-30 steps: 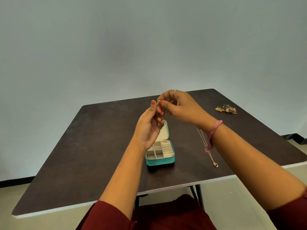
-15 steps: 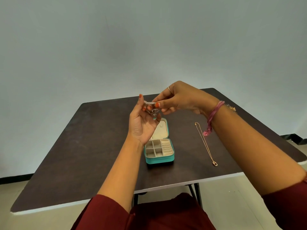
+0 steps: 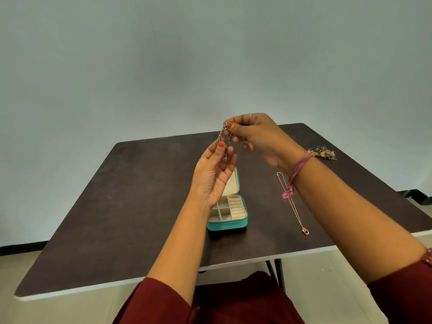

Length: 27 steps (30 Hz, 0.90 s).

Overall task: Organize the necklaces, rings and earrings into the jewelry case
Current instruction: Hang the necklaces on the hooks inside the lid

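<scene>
Both hands are raised above the dark table [image 3: 131, 197], sharing a silver chain necklace [image 3: 225, 141]: the right hand [image 3: 259, 139] pinches its top between thumb and forefinger, while the left hand [image 3: 214, 176], palm up just below, nips the hanging chain with thumb and fingertips. The teal jewelry case [image 3: 228, 212] lies open beneath the left wrist, its cream compartments showing no jewelry — a gold necklace [image 3: 293, 203] lies stretched out on the table at the case's 3 o'clock. A heap of rings and earrings [image 3: 323, 153] sits well apart at about 2 o'clock, near the table's far right edge.
</scene>
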{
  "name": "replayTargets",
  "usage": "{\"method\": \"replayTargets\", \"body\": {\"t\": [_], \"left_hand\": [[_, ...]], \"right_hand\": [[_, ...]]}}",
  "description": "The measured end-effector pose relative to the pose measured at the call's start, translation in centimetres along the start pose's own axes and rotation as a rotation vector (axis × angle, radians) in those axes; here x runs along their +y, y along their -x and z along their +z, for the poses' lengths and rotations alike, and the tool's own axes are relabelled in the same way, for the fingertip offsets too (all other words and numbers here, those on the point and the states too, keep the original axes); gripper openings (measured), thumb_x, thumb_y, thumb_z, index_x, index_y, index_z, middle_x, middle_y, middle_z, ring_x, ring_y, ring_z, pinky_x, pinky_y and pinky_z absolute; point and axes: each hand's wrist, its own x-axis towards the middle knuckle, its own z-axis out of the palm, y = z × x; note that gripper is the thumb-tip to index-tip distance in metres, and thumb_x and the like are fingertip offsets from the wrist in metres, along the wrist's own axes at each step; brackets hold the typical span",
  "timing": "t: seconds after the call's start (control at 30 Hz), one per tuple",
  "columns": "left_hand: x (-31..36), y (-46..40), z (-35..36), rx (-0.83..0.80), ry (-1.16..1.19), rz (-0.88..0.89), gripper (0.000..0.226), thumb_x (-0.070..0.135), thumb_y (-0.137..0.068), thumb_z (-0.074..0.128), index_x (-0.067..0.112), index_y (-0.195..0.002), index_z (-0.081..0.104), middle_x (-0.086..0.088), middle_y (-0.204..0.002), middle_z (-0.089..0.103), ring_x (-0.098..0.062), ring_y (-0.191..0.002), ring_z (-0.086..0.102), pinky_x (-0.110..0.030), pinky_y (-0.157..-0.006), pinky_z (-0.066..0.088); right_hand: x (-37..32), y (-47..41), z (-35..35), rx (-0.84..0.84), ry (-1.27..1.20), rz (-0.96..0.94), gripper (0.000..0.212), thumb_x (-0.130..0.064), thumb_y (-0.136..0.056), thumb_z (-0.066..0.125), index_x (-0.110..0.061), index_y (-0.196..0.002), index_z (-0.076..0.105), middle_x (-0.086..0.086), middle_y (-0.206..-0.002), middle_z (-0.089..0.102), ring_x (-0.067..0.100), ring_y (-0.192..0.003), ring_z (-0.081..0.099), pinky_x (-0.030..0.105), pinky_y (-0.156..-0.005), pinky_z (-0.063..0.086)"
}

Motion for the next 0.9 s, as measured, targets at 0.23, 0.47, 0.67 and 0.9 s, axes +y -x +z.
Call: {"method": "replayTargets", "body": {"t": [0.23, 0.47, 0.67, 0.9], "left_hand": [[0.0, 0.4, -0.4, -0.055, 0.086, -0.017, 0.015, 0.012, -0.081, 0.058, 0.01, -0.096, 0.061, -0.003, -0.083, 0.066, -0.013, -0.076, 0.066, -0.026, -0.07, 0.057], [0.2, 0.0, -1.0, 0.045, -0.137, 0.147, 0.013, 0.005, -0.096, 0.048, 0.012, -0.096, 0.059, 0.0, -0.076, 0.065, -0.01, -0.07, 0.064, -0.024, -0.075, 0.056], [-0.3, 0.3, -1.8, 0.091, -0.334, 0.232, 0.012, 0.004, -0.09, 0.059, 0.011, -0.098, 0.065, -0.001, -0.08, 0.071, -0.012, -0.074, 0.067, -0.024, -0.075, 0.058], [-1.9, 0.6, -1.2, 0.304, -0.182, 0.244, 0.019, 0.002, -0.082, 0.07, 0.008, -0.1, 0.068, -0.008, -0.087, 0.072, -0.015, -0.076, 0.07, -0.025, -0.069, 0.059]], "right_hand": [[0.0, 0.3, -1.5, -0.253, -0.406, 0.161, 0.016, -0.002, -0.091, 0.054, -0.006, -0.097, 0.068, 0.0, -0.073, 0.068, 0.003, -0.06, 0.059, 0.013, -0.058, 0.052], [1.2, 0.2, -1.5, -0.169, -0.026, 0.05, 0.018, -0.004, -0.083, 0.069, -0.007, -0.101, 0.069, 0.001, -0.087, 0.07, 0.005, -0.076, 0.066, 0.017, -0.067, 0.054], [1.4, -0.4, -1.5, -0.021, 0.459, -0.093, 0.015, -0.017, -0.086, 0.068, -0.013, -0.1, 0.073, 0.0, -0.081, 0.07, 0.005, -0.069, 0.06, 0.016, -0.062, 0.05], [1.8, -1.0, 0.2, 0.142, 0.675, -0.355, 0.016, -0.022, -0.089, 0.066, -0.016, -0.102, 0.074, -0.009, -0.086, 0.067, -0.008, -0.067, 0.053, -0.005, -0.06, 0.036]]}}
